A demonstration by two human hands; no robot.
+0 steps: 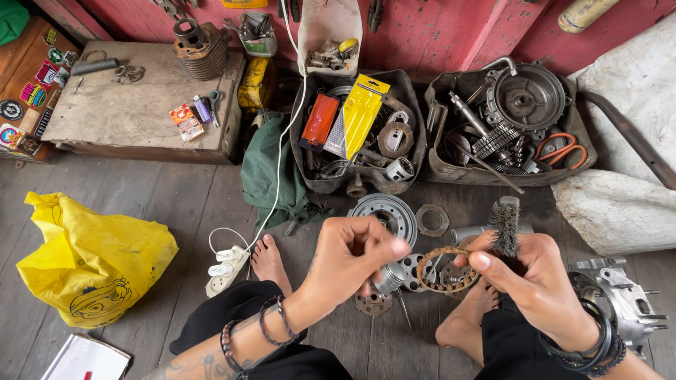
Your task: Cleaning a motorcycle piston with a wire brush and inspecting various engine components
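My right hand (535,278) grips a wire brush (505,225), its bristles pointing up. Between that thumb and my left hand's fingertips hangs a rusty toothed friction ring (442,269). My left hand (350,257) is closed, thumb stretched toward the ring's left edge. Just under the left hand a small silver metal cylinder (388,277) shows; whether the hand holds it I cannot tell. Both hands hover over my bare feet and the plank floor.
Clutch plates and a silver round hub (389,213) lie on the floor ahead. Two tubs of engine parts (358,134) (508,127) stand against the red wall. A yellow plastic bag (91,260) is at left, a white power strip (225,267) beside my foot, an engine casing (620,295) at right.
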